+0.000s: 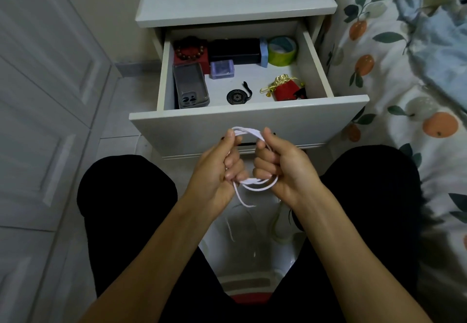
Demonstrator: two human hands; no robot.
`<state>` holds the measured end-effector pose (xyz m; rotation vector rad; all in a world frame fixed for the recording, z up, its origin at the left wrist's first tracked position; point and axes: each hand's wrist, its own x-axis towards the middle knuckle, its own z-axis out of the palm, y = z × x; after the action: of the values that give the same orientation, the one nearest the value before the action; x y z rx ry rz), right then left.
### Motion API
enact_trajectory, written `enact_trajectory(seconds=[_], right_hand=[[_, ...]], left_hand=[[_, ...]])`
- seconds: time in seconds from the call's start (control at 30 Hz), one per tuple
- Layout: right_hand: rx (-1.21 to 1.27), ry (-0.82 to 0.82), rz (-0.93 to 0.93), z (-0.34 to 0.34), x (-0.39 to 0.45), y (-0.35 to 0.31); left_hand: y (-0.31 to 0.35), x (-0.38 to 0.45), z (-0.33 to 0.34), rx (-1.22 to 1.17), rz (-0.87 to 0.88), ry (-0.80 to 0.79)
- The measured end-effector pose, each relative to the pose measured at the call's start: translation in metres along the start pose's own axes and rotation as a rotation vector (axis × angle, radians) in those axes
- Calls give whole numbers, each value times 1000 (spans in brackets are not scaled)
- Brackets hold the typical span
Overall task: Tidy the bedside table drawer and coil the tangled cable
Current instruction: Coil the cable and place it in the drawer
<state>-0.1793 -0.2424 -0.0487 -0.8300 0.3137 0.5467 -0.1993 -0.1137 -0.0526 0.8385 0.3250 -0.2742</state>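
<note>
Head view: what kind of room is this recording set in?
Most likely a bedroom: a white bedside table with its drawer pulled open stands right beside a bed covered in fruit-print bedding.

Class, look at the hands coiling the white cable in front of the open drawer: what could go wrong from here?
1. The loose end of the white cable dangles below the left hand and right hand; it could snag or re-tangle.
2. The coil might spring open if either grip slackens.
3. The open drawer juts toward the knees and could be bumped.
</note>
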Motion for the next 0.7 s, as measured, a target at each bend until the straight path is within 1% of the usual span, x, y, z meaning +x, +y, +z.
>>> enact_trajectory(seconds=[0.1, 0.23, 0.37, 0.47, 0.6, 0.67, 0.7], right_hand=[[-189, 30, 16, 5, 1, -4], [-276, 24, 27, 8, 5, -11], [-414, 13, -22, 7, 12, -15], [-516, 7, -49, 3, 15, -20], [-664, -28, -19, 0, 15, -21], [-713, -29, -12, -1, 16, -19], [-700, -32, -4, -1, 17, -17]], left_hand=[[1, -1, 0, -10, -68, 6], [6, 1, 0, 3, -115, 61], [9, 7, -2, -16, -174, 93], [9, 10, -6, 21, -210, 44], [9, 12, -9, 85, -251, -40], [8, 13, -7, 135, -251, -46], [8, 13, -6, 157, -236, -35]])
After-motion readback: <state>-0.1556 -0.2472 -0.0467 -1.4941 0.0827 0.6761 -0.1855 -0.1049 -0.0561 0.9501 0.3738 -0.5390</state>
